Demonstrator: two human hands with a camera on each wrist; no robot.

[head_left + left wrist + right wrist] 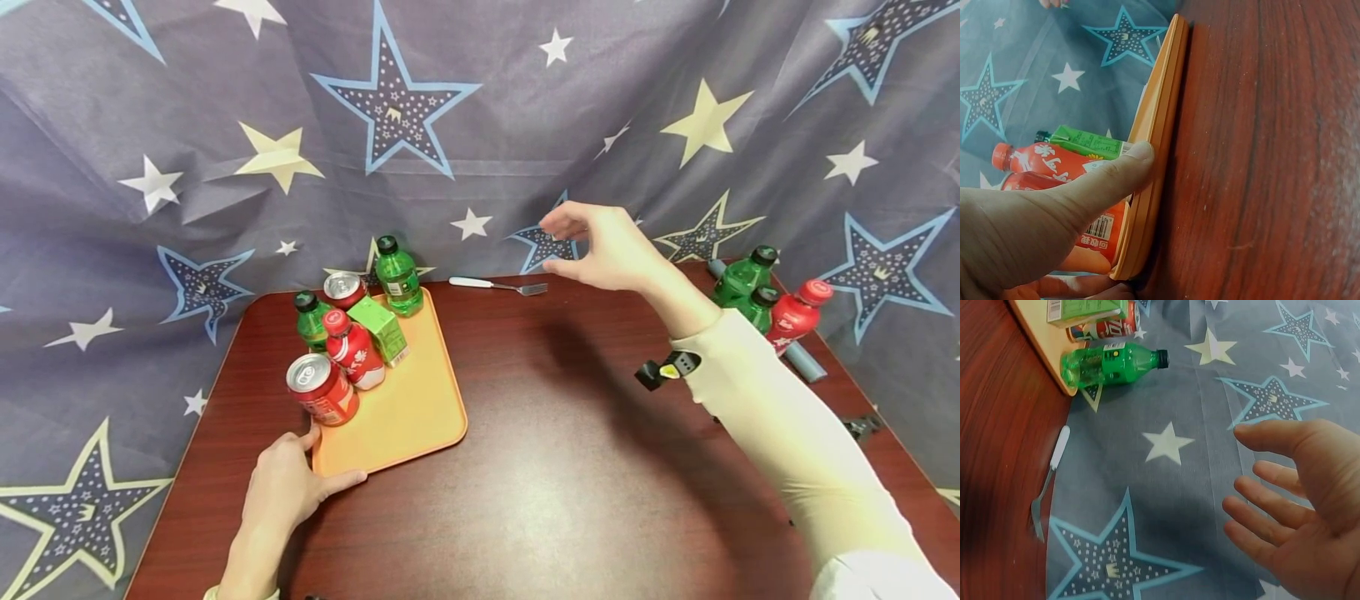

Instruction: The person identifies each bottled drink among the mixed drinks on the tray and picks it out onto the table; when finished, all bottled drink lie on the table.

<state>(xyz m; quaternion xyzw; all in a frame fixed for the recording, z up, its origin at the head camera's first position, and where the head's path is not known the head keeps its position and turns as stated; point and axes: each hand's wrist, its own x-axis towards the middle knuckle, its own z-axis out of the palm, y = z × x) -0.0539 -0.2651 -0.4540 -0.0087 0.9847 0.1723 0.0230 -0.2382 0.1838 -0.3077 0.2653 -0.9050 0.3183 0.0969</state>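
Observation:
At the near-left corner of the orange tray (405, 425), my left hand (281, 487) grips the rim, its thumb along the front edge and its fingers at the left side. Crowded on the tray's left and back are a cola can (324, 392), a red bottle (356, 354), a green carton (381, 332), a green bottle (400, 279), a second can (345, 288) and another green bottle (312, 321). Raised over the back of the table, my right hand (611, 250) holds nothing, its fingers loosely bent and apart from the thumb. Below and left of it lies a white-handled fork (498, 286).
Two green bottles (742, 279) and a red bottle (798, 315) stand at the right of the table (555, 467), by a grey-blue bar (806, 363). A star-patterned curtain (480, 108) hangs directly behind the table.

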